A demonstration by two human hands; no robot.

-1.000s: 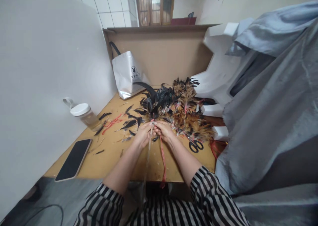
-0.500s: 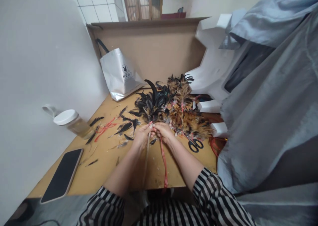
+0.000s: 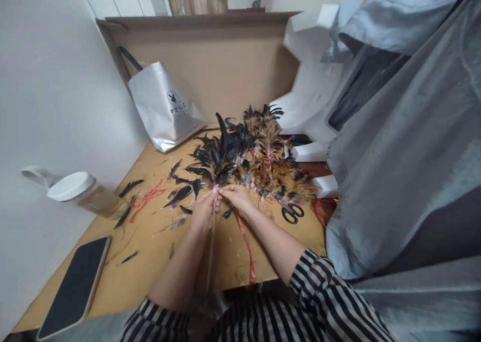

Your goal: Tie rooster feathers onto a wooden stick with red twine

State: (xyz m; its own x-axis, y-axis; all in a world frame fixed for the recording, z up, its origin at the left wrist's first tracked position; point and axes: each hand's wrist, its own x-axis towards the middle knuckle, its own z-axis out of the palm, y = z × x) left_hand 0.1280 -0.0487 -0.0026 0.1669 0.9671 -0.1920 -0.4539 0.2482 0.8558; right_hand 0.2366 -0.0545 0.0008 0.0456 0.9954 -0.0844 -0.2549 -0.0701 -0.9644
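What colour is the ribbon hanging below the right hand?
The ribbon is red, seen best in the head view.

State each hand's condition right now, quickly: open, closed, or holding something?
Left hand: closed, holding the thin stick just below the black feathers.
Right hand: closed, pinching, seemingly on the red ribbon.

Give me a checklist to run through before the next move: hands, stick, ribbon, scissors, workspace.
1. Left hand holding the pale stick just below the black feathers: ok.
2. Right hand set beside the left, near the stick's top: ok. Exact grip: cannot tell.
3. Red ribbon hanging apart from the scissors: ok.
4. Scissors' handles exposed on the right: ok. Blades shut: cannot tell, brown feathers obscure them.
5. Table free of loose feathers: not ok, several lie left of the hands.
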